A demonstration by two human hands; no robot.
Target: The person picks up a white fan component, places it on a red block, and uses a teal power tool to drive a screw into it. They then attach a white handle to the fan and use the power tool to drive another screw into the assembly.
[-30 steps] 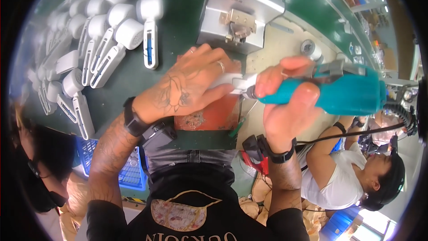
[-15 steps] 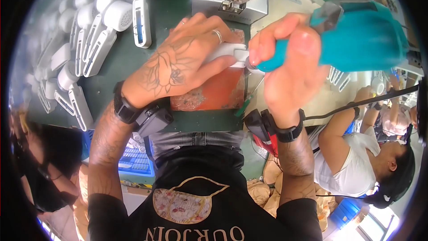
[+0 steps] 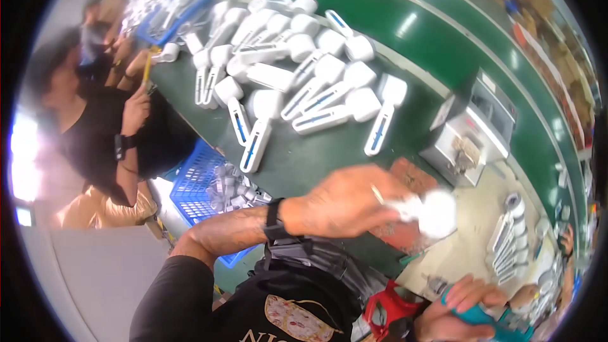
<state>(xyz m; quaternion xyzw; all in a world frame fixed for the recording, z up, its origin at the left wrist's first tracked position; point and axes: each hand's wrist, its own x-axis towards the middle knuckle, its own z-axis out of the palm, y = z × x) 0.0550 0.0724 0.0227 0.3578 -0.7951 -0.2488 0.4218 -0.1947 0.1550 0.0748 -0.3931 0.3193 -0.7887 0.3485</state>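
Note:
My left hand (image 3: 345,201) is closed on a white shower head (image 3: 437,214), which is smeared by motion; its round head faces right, past my fingers. Beneath them lies a worn red pad (image 3: 413,174) on the bench. Low at the right, my right hand (image 3: 459,316) wraps round a teal power screwdriver (image 3: 508,330), partly cut off by the picture's lower edge. Many white shower heads (image 3: 320,117) with blue strips in their handles lie in a loose group beyond my left hand.
A metal box fixture (image 3: 472,130) stands at the right of the green bench (image 3: 304,158). Another row of shower heads (image 3: 512,240) lies farther right. Blue baskets, one with grey parts (image 3: 234,187), are at left. A person in black (image 3: 104,133) works across there.
The view has swung to the left. My right hand has drawn the screwdriver away from the shower head, down to the right. My left hand has lifted the shower head.

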